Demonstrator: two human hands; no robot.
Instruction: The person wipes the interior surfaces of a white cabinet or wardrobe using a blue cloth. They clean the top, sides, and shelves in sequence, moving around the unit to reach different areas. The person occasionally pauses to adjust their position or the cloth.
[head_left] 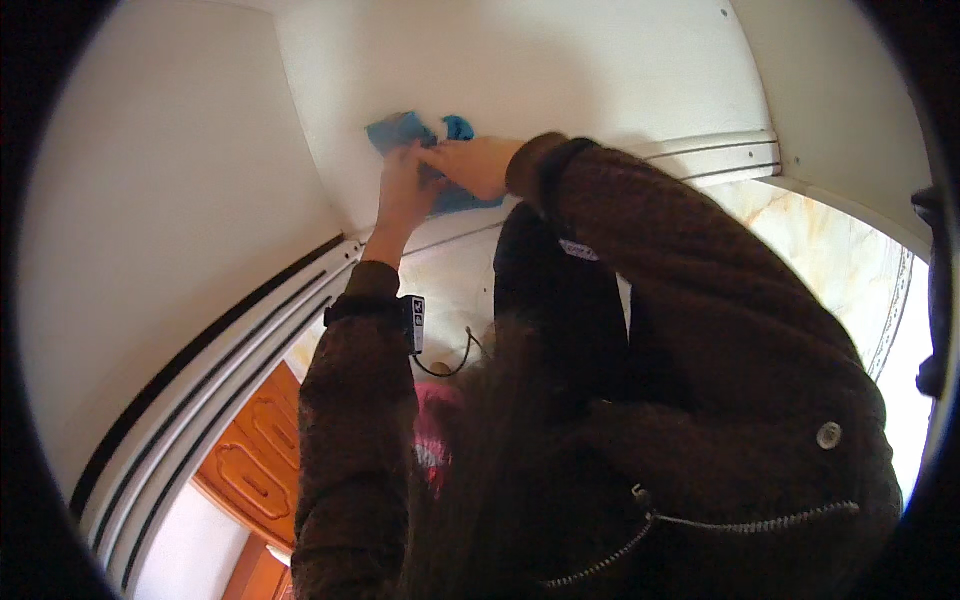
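A crumpled blue cloth [465, 200], or something soft like one, lies on the white panel [480, 60] in front of me. It shows on both sides of my hands, with one darker blue bit curling up beyond my right hand. My left hand [403, 190] comes from below, its fingers bent and closed on the cloth. From the right reaches my right hand [470, 165], its fingertips meeting those of the left over the blue material. Both hands cover the middle of the cloth, so its exact shape is hidden.
White panels rise on the left [170, 130] and the right [840, 110]. Dark-lined rails [215, 400] curve along the lower left, and a ridged white edge [710, 157] runs on the right. An orange-brown carved wooden panel [255, 450] stands beyond the rails. A small black box with a cable [416, 325] sits by my left wrist.
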